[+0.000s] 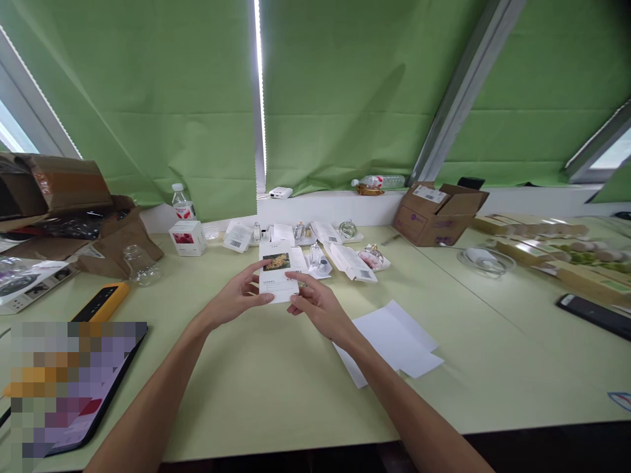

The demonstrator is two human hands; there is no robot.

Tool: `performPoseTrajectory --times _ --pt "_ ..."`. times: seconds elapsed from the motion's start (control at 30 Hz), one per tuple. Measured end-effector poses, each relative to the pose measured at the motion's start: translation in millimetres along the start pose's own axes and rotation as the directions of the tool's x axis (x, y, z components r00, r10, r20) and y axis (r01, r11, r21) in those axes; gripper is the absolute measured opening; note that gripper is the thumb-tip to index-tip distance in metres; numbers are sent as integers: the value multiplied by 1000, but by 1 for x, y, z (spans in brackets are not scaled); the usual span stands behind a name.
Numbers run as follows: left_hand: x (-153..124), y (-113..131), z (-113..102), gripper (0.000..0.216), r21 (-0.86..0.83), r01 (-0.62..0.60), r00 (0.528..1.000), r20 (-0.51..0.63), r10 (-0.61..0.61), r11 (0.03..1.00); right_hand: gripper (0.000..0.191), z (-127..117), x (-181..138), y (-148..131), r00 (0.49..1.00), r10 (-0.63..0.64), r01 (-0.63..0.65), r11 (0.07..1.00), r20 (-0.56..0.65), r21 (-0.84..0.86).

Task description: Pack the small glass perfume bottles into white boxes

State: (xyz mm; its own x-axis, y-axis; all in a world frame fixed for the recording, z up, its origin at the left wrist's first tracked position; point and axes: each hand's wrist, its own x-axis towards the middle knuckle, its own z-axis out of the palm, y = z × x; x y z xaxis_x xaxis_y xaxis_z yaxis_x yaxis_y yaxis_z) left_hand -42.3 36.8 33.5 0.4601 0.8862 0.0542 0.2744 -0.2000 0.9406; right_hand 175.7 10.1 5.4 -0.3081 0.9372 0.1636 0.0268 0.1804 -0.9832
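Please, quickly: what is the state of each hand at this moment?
Left hand: closed, holding the card at its left side.
Right hand: closed, holding the same card at its right side.

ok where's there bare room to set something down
Between the left forearm and right forearm, left of the white papers, the near tabletop is bare; so is a patch right of those papers, before the black phone. It's crowded behind the white card, among glass bottles and packets.
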Motion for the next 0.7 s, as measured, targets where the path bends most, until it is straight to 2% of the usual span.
performPoseTrajectory --times 0.33,0.5,0.7 --pt "0 1 2 75 60 -5 1000 -13 6 998 48 0 0 0 1000 17 -17 1000 -14 -11" --pt "0 0 2 77 25 -17 1000 15 16 1000 48 0 1 1 1000 11 -11 1000 -13 -6" --pt "0 0 4 73 79 -30 999 -20 32 996 47 1 1 1 1000 1 -1 1000 -23 4"
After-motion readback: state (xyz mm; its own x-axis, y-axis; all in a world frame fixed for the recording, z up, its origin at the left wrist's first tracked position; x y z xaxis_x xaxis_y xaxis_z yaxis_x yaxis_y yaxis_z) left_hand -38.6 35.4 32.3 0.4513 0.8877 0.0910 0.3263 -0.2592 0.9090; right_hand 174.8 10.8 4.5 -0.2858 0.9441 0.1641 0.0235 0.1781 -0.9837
